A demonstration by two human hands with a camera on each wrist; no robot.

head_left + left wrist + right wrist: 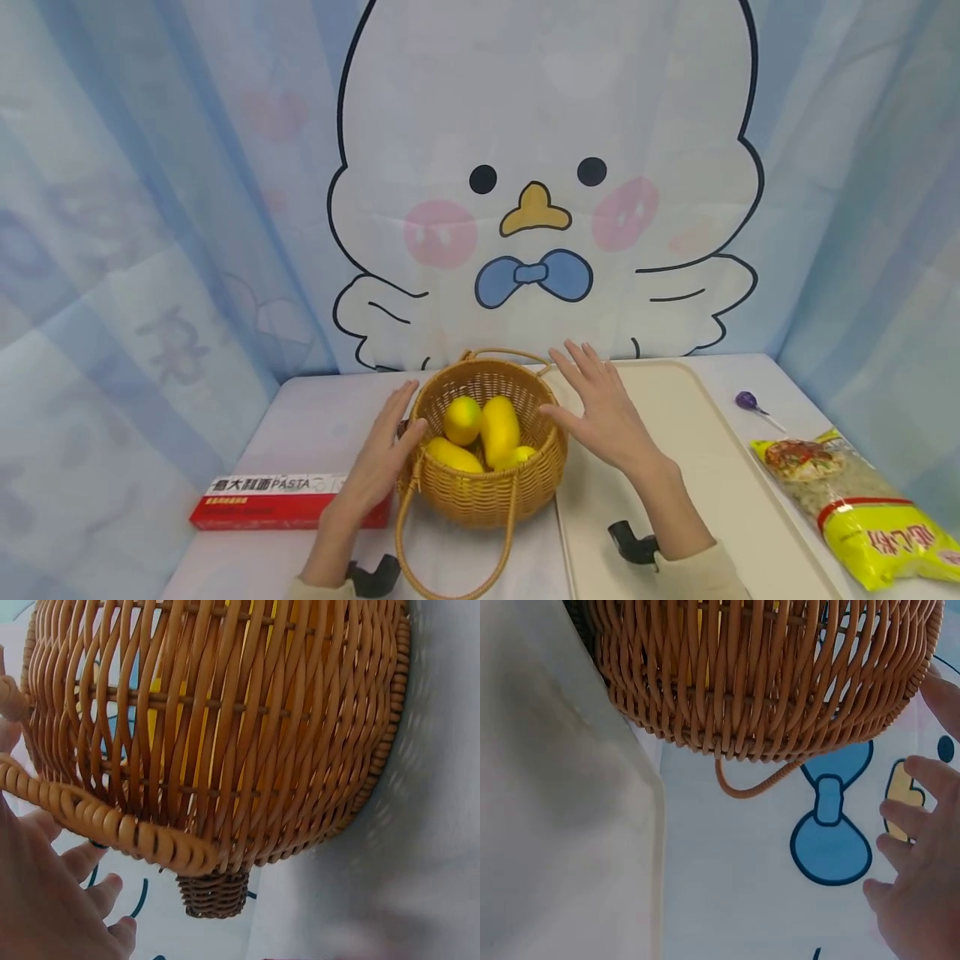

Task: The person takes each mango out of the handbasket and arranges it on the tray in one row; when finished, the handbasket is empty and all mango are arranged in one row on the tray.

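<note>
A wicker basket point(487, 500) stands upright between both hands, with several yellow fruits inside; one looks like a lemon point(462, 419), another is a longer, mango-like fruit point(499, 429). One looped handle point(512, 517) droops toward the front, while the other lies at the back. Beside the basket's left side is my left hand point(378, 462), fingers extended and thumb near the rim. My right hand point(600, 417) spreads its fingers at the right rim. In the right wrist view, the fingers point(911, 817) are apart from the weave. Whether either thumb touches the rim I cannot tell.
A red and white pasta box point(262, 502) lies at the left. Right of the basket is a cream tray point(720, 500), partly under my right arm. Farther right are a purple lollipop point(747, 402) and a yellow food bag point(862, 512). A printed curtain point(540, 108) closes off the back.
</note>
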